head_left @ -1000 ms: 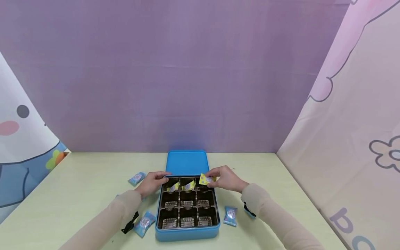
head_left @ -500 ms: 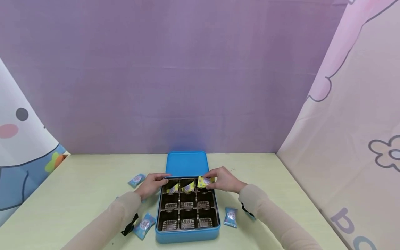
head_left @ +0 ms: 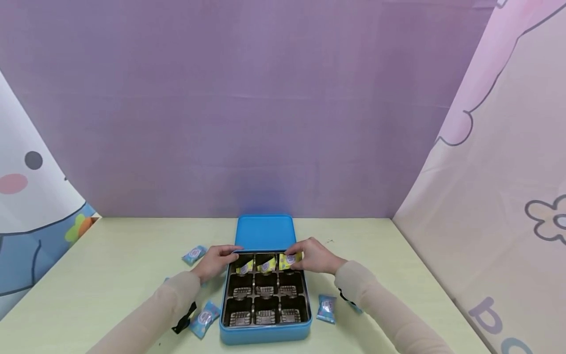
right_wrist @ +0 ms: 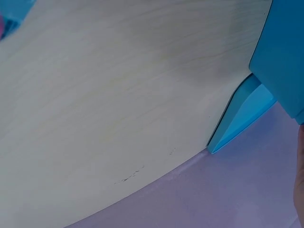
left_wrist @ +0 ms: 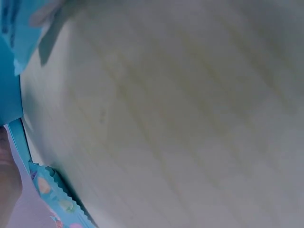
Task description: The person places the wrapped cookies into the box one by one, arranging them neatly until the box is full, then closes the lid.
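A blue box (head_left: 265,335) stands on the table with a dark tray (head_left: 266,295) of several compartments in it. My left hand (head_left: 213,261) holds the box by its back left corner, thumb near the rim and fingers along the back edge. Over the back right compartment, my right hand (head_left: 319,256) pinches a small yellow wrapped candy (head_left: 286,261) between thumb and fingers. One yellow candy (head_left: 244,267) sits in the back left compartment and another yellow candy (head_left: 266,265) in the back middle one. Both wrist views show little of the hands.
The blue lid (head_left: 265,231) lies behind the box. Blue wrapped candies lie about on the table (head_left: 146,255): a far left one (head_left: 194,254), a near left one (head_left: 205,318) and one right of the box (head_left: 326,308). Another is partly hidden by the right sleeve.
My right hand has lowered the yellow candy slightly, down and to the left, into the back right compartment's opening. The left hand has stayed at the box corner.
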{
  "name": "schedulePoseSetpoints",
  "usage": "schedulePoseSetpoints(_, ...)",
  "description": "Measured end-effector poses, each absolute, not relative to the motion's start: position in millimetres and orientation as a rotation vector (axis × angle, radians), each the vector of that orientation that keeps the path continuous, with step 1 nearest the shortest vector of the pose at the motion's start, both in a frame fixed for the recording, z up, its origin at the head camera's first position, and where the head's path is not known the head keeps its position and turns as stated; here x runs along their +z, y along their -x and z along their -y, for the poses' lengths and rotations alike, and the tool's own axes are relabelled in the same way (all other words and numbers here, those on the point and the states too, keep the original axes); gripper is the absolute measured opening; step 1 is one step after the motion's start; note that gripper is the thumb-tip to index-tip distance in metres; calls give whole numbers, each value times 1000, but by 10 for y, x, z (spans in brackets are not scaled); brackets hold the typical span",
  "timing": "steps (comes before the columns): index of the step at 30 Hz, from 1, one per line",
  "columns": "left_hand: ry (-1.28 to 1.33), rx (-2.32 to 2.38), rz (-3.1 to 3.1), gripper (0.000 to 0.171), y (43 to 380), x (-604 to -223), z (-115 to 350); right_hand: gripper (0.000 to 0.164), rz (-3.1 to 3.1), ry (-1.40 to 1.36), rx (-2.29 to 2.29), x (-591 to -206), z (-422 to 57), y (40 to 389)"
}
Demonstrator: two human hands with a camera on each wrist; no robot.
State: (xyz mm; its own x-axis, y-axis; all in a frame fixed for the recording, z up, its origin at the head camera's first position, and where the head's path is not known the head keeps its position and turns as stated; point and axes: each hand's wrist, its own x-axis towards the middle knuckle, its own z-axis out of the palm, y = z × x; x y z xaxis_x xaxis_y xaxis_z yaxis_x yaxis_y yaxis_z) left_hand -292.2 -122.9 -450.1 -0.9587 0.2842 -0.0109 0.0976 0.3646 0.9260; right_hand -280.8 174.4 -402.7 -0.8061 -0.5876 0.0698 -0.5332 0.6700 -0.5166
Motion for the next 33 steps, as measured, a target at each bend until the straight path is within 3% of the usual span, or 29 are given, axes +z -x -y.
schedulePoseSetpoints(33, -355, 1651, -2456, 31, 2927, -4520, 1244, 29, -2751, 928, -913, -4110, -1697, 2811)
